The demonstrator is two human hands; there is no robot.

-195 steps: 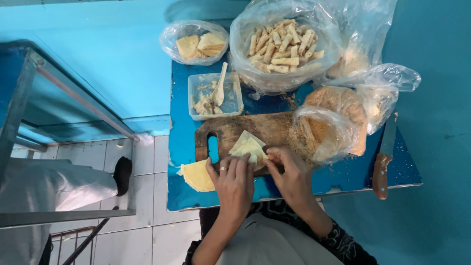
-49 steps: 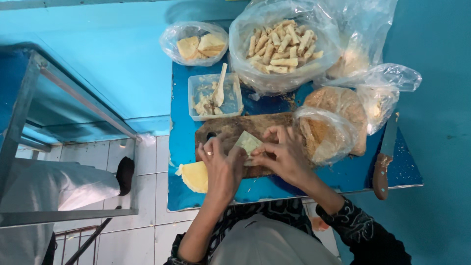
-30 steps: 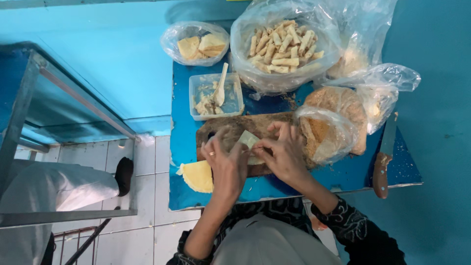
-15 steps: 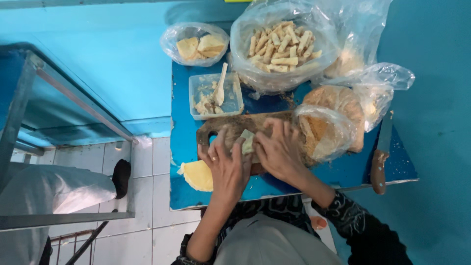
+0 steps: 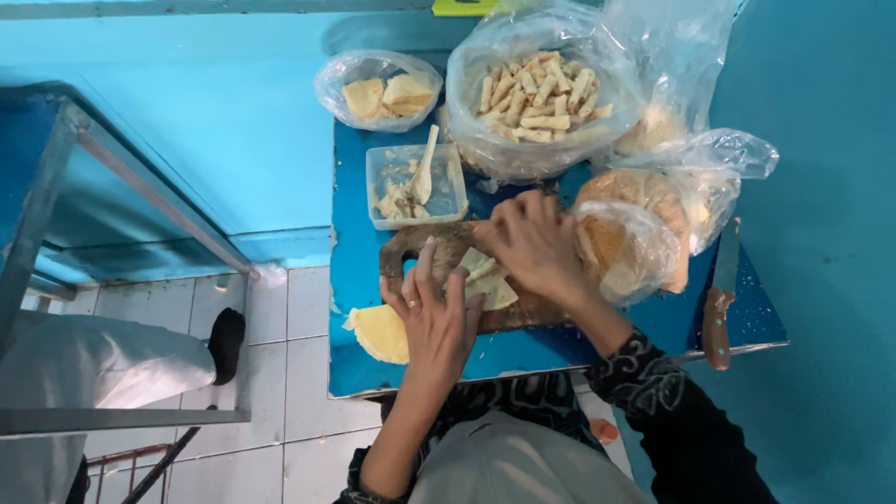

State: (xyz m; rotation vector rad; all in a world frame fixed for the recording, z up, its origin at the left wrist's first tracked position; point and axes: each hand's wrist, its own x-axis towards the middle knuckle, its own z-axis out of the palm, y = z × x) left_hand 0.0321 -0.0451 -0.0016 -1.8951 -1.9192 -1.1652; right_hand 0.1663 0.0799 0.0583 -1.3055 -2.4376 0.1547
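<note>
My left hand [image 5: 431, 317] lies flat with spread fingers on the wooden cutting board [image 5: 411, 250], its fingertips at the edge of a pale folded wrapper [image 5: 488, 280]. My right hand [image 5: 534, 245] presses on the same wrapper from the far side, fingers curled over it. A small stack of round yellow wrappers [image 5: 381, 332] sits on the blue table just left of my left hand. A clear tub of filling [image 5: 446, 182] with a spoon [image 5: 425, 172] stands behind the board.
A large bag of rolled sticks [image 5: 539, 90], a small bag of flat pieces [image 5: 379, 91] and a bag of wrappers [image 5: 635, 245] crowd the blue table [image 5: 357, 364]. A knife [image 5: 721, 297] lies at the right edge. Another person's leg and dark shoe [image 5: 226, 342] rest on the tiled floor.
Both hands have slid along the board with the wrapper, folding it smaller. My right hand has moved farther up over it and my left hand has flattened beside it.
</note>
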